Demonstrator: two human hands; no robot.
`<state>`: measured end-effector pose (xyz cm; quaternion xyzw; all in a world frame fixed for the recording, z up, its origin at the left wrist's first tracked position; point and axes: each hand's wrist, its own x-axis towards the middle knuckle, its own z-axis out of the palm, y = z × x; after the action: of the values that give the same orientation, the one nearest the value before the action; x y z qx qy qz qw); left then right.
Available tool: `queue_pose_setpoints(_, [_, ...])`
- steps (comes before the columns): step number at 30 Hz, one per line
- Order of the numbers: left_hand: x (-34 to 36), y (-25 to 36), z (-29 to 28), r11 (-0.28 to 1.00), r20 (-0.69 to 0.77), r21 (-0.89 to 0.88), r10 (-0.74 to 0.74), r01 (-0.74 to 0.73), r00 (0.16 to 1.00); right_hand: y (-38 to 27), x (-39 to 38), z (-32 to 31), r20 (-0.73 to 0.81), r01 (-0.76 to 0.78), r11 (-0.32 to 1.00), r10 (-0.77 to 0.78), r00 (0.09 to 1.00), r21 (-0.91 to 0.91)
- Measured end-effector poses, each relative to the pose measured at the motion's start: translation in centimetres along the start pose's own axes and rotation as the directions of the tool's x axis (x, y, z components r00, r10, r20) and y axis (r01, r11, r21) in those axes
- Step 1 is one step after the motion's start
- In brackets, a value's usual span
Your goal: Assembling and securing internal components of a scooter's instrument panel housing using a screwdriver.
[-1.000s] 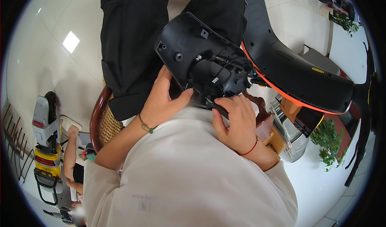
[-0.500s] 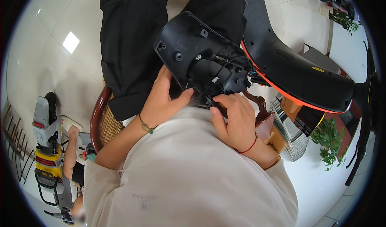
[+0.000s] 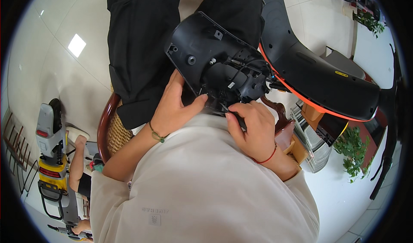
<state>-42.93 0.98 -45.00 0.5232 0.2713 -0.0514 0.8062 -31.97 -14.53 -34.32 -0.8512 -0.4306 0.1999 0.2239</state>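
Note:
A black moulded plastic cover (image 3: 193,49) rests across my lap with its hollow inner side up, showing screw posts, a round recess and thin cables (image 3: 243,66). My left hand (image 3: 174,107) is closed on its lower left edge, fingers underneath and thumb on the inner side. At the edge closest to my body, my right hand (image 3: 254,120) is closed in a pinch of thumb and index finger. A thin dark piece shows at those fingertips, too small to make out. The other right fingers are curled, and a dark shape shows beneath them.
A long curved black part with an orange edge (image 3: 318,66) lies right of the cover. Beyond it stand a leafy plant (image 3: 352,150) and stacked wire racks (image 3: 312,146). At left are a yellow and grey scooter (image 3: 53,170) and another person's arm (image 3: 76,165).
My right thumb and index finger have drawn together and shifted slightly right. My left hand and the cover stay put. Another person's hand has moved at the lower left.

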Motion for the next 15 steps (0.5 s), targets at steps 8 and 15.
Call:
queue_pose_setpoints(8, [0.1, -0.1, 0.0, 1.000, 0.006, 0.005, -0.008, 0.008, 1.000, 0.1, -0.2, -0.8, -0.017, -0.042, 0.998, 0.042, 0.999, 0.038])
queue_pose_setpoints(15, [0.2, -0.5, -0.4, 0.991, 0.006, -0.119, -0.065, 0.065, 0.998, 0.5, -1.9, -3.8, -0.130, -0.080, 0.965, 0.115, 0.985, 0.249])
